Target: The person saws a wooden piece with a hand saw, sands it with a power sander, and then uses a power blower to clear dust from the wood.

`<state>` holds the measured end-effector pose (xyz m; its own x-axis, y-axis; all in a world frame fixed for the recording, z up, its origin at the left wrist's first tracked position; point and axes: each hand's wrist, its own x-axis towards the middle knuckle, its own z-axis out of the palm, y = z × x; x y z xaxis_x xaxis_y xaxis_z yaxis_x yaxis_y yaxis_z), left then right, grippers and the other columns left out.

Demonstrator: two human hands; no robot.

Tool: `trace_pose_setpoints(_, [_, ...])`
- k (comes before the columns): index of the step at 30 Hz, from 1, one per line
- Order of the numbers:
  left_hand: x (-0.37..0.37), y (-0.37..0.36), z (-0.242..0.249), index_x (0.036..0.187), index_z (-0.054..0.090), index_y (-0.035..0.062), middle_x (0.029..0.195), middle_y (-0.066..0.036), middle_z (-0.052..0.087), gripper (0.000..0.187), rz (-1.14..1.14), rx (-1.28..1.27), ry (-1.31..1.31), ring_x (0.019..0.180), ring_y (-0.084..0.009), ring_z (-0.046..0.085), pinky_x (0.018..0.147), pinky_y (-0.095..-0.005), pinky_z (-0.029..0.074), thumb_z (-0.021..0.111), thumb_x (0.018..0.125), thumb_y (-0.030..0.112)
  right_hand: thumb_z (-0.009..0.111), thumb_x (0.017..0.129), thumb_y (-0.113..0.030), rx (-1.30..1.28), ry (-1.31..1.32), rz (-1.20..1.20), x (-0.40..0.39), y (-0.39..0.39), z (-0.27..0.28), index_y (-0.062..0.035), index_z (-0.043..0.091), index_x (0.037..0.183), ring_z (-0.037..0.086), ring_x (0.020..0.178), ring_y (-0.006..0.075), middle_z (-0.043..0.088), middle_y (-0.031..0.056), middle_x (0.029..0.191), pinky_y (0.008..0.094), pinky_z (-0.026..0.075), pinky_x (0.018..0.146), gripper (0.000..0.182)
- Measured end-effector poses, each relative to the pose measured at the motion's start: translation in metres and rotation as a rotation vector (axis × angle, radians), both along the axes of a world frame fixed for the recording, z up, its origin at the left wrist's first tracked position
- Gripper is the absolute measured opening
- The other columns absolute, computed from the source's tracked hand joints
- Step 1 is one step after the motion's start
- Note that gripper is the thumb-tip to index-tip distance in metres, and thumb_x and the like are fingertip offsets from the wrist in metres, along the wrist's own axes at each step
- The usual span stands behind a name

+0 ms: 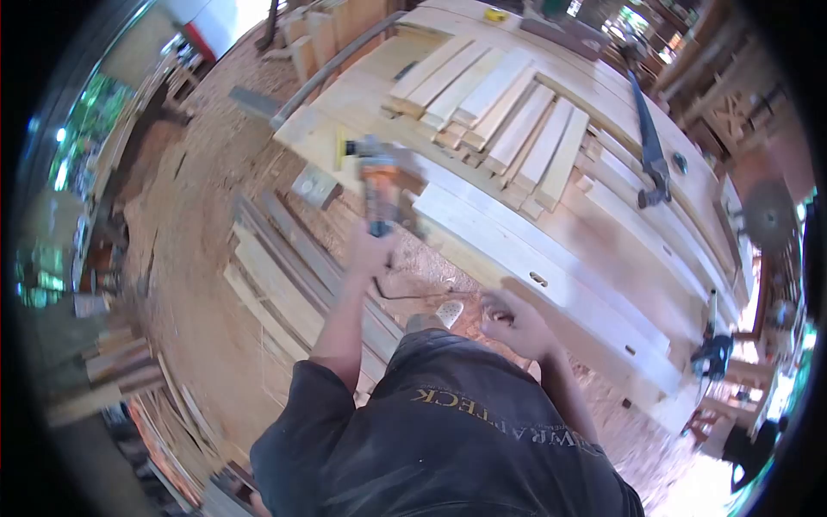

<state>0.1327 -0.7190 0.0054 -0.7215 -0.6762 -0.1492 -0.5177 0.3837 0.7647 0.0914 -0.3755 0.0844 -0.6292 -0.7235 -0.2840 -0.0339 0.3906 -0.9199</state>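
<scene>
My left hand is closed around the rear of an orange and dark angle grinder, blurred by motion. A yellow disc or guard shows at its head, over the workbench's left corner. A dark cord loops below the tool towards my right side. My right hand hangs beside the bench's near edge with its fingers curled; whether anything is inside them is hidden. Close to both hands lies a long pale board with a slot cut in it, flat along the near side of the workbench.
Several short pale wood strips lie in rows on the bench. A handsaw rests beyond them, and a blue-black tool sits at the right end. Long planks lie on the sawdust-covered floor at left. A sandal shows below me.
</scene>
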Motion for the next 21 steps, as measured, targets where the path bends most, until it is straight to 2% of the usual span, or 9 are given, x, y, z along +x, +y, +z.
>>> trace_pose_setpoints(3, [-0.025,-0.079,0.002,0.093,0.067,0.0005,0.085,-0.011,0.071,0.038,0.097,-0.048,-0.074,0.079,-0.0212,0.071,0.069,-0.0391,0.057,0.081,0.071,0.028,0.065,0.096,-0.037,0.101,-0.193,0.063,0.023,0.035,-0.038,-0.001,0.051,0.143,0.059,0.121,0.0247,0.062,0.0156,0.132,0.0382,0.046,0.103,0.061])
trace_pose_setpoints(5, [-0.039,-0.095,0.017,0.1,0.069,-0.002,0.089,-0.018,0.072,0.038,0.116,-0.135,-0.058,0.079,-0.0329,0.069,0.074,-0.0436,0.054,0.075,0.075,0.026,0.06,0.1,-0.04,0.146,-0.295,0.061,0.04,0.058,-0.058,-0.0016,0.049,0.146,0.056,0.127,0.0259,0.06,0.0162,0.137,0.0379,0.043,0.107,0.061])
trace_pose_setpoints(8, [-0.073,-0.166,-0.052,0.098,0.069,-0.0014,0.085,-0.015,0.071,0.039,0.044,-0.061,-0.088,0.079,-0.0298,0.068,0.075,-0.0436,0.053,0.074,0.071,0.026,0.051,0.104,-0.048,-0.051,-0.522,-0.103,0.069,0.079,-0.069,-0.0032,0.044,0.151,0.047,0.138,0.0279,0.052,0.0176,0.148,0.0377,0.034,0.116,0.065])
trace_pose_setpoints(9, [-0.09,-0.21,-0.116,0.096,0.068,-0.0005,0.086,-0.014,0.07,0.037,0.082,-0.051,0.056,0.081,-0.0288,0.068,0.076,-0.0427,0.053,0.074,0.069,0.025,0.051,0.104,-0.049,-0.028,-0.513,-0.085,0.071,0.078,-0.064,-0.0031,0.044,0.151,0.045,0.139,0.0278,0.05,0.0177,0.15,0.0379,0.033,0.117,0.066])
trace_pose_setpoints(10, [-0.093,-0.162,-0.048,0.098,0.067,-0.0003,0.087,-0.013,0.069,0.037,0.064,-0.117,-0.06,0.079,-0.0272,0.067,0.075,-0.0412,0.053,0.075,0.069,0.022,0.051,0.104,-0.05,-0.003,-0.505,-0.069,0.067,0.078,-0.057,-0.0029,0.043,0.151,0.044,0.141,0.0277,0.048,0.0178,0.151,0.0381,0.032,0.118,0.067])
trace_pose_setpoints(11, [-0.111,-0.193,-0.089,0.1,0.066,-0.0016,0.085,-0.012,0.068,0.038,0.052,-0.12,-0.016,0.075,-0.0253,0.065,0.071,-0.0404,0.053,0.076,0.071,0.02,0.05,0.104,-0.051,0.02,-0.502,-0.055,0.062,0.079,-0.051,-0.0027,0.043,0.151,0.042,0.142,0.0277,0.047,0.0179,0.153,0.0383,0.03,0.118,0.069])
trace_pose_setpoints(13, [-0.133,-0.175,-0.065,0.107,0.064,-0.0055,0.088,-0.014,0.07,0.044,0.022,-0.092,-0.039,0.077,-0.0293,0.067,0.074,-0.0419,0.054,0.077,0.071,0.017,0.05,0.103,-0.053,0.019,-0.511,-0.133,0.062,0.084,-0.043,-0.0025,0.043,0.152,0.041,0.143,0.0276,0.045,0.018,0.154,0.0385,0.029,0.119,0.07])
trace_pose_setpoints(18, [-0.17,-0.193,-0.076,0.11,0.068,-0.007,0.104,-0.024,0.073,0.057,-0.04,-0.523,-0.216,0.094,-0.0426,0.069,0.082,-0.051,0.054,0.068,0.091,0.047,0.066,0.097,-0.043,0.003,-0.469,-0.281,0.073,0.135,-0.044,-0.0004,0.052,0.145,0.058,0.127,0.0267,0.062,0.0154,0.138,0.035,0.044,0.108,0.066])
trace_pose_setpoints(21, [-0.17,-0.209,-0.093,0.114,0.068,-0.0066,0.112,-0.025,0.071,0.061,-0.062,-0.553,-0.162,0.097,-0.0453,0.068,0.083,-0.052,0.054,0.06,0.096,0.051,0.064,0.098,-0.036,-0.082,-0.412,-0.596,0.084,0.189,-0.034,-0.0034,0.066,0.127,0.067,0.106,0.0148,0.07,0.0076,0.121,0.0316,0.052,0.092,0.044])
